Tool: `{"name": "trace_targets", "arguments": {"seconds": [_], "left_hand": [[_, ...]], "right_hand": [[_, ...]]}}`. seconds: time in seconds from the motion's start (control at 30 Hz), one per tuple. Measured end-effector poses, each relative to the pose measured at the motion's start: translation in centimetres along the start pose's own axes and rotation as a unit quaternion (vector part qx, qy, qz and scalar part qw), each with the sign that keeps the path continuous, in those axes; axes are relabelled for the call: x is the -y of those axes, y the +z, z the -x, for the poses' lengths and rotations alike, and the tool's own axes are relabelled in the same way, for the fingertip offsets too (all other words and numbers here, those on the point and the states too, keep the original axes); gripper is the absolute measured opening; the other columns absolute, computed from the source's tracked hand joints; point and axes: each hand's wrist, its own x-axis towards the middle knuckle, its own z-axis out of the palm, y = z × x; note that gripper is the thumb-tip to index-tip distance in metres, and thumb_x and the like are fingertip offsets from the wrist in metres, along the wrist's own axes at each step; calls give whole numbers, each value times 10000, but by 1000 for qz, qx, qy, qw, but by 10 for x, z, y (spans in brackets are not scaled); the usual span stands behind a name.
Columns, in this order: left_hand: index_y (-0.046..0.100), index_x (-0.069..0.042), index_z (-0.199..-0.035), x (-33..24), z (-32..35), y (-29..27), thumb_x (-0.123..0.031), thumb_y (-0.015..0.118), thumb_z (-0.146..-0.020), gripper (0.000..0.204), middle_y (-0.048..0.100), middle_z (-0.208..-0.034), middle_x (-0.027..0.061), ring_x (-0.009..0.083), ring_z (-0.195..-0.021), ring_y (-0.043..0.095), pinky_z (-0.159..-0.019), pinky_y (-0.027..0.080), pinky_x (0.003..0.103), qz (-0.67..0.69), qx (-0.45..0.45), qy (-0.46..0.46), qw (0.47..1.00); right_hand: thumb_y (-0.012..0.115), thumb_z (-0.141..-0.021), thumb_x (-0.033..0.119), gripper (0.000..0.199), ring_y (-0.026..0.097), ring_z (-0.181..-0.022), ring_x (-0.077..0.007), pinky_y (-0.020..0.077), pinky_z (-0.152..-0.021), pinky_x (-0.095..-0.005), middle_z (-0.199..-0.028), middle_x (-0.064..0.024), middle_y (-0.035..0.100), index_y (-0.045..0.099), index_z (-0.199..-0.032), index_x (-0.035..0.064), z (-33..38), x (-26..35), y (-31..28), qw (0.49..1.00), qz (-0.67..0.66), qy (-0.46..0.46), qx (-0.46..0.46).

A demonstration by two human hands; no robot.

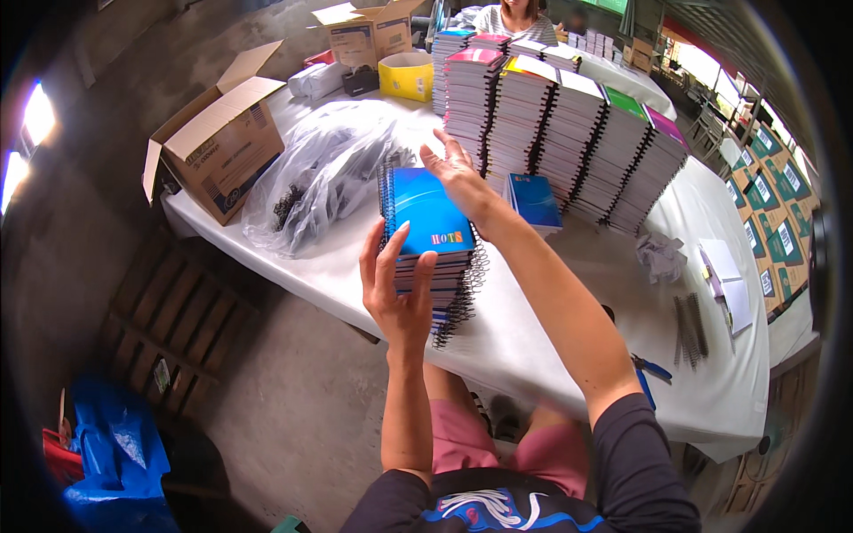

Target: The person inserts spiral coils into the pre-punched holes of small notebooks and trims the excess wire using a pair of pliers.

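A stack of spiral-bound notebooks with a blue top cover is held between my two hands above the white table. My left hand grips the stack's near end, fingers up on the cover. At the far end, my right hand presses against the stack with fingers spread. The black wire spirals hang on the stack's right side.
Tall rows of stacked notebooks stand at the table's back. A single blue notebook lies before them. A clear plastic bag and open cardboard box sit left. Loose wire spirals, crumpled paper, a yellow tub and another person are around.
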Motion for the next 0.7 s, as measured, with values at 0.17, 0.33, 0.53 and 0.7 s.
{"name": "trace_targets", "arguments": {"seconds": [0.17, 0.33, 0.53, 0.7], "left_hand": [[632, -108, -1080, -4, 1, 9, -214, 813, -679, 453, 531, -1179, 130, 268, -1129, 493, -922, 429, 378, -9, -33, 22, 999], [598, -124, -1129, 6, -1, -2, -272, 831, -658, 546, 466, -1260, 125, 269, -1193, 438, -935, 419, 395, -68, 1, 51, 996], [442, -76, -1276, -8, 0, -31, -360, 732, -776, 643, 364, -1355, 118, 267, -1235, 413, -940, 396, 411, -52, -91, 37, 994], [370, -44, -1260, -47, 12, -36, -350, 624, -852, 570, 371, -1316, 159, 309, -1212, 441, -944, 400, 398, 36, -128, 87, 987]], "right_hand": [[429, -875, 611, 723, 181, -1347, -418, 188, -1094, -494, -1472, -220, 178, 275, -1429, 172, -3, -21, -1, 991, -133, -10, 18], [481, -909, 478, 662, 196, -1366, -333, 174, -1106, -416, -1446, -233, 250, 298, -1401, 74, 7, -30, -7, 983, -178, -23, 46], [746, -719, 272, 620, 471, -1139, -325, 356, -982, -431, -1233, -163, 546, 490, -1242, 58, 7, -113, -134, 900, 262, 19, -348], [747, -715, 410, 446, 656, -779, -256, 490, -727, -362, -912, -115, 692, 693, -961, 41, 31, -160, -152, 952, 106, 246, -146]]}}
